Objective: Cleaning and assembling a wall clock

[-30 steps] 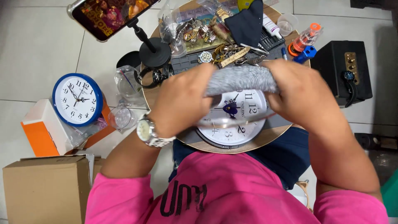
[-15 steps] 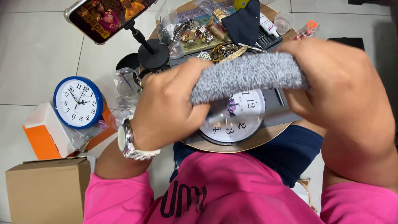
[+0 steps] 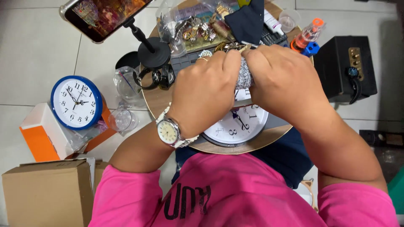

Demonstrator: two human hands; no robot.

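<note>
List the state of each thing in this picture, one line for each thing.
Left hand: closed on the grey fuzzy cloth.
Right hand: closed on the same cloth.
Grey fuzzy cloth: bunched between both hands.
White round wall clock: flat, face up, on the round wooden table.
Blue-rimmed round clock: face up.
Brown cardboard box: closed.

My hands (image 3: 252, 84) meet over a wall clock (image 3: 235, 126) lying on the round table (image 3: 160, 101) before me. A second clock (image 3: 75, 102) lies on the floor to my left, a cardboard box (image 3: 46, 191) nearer me, a speaker (image 3: 345, 69) right.
</note>
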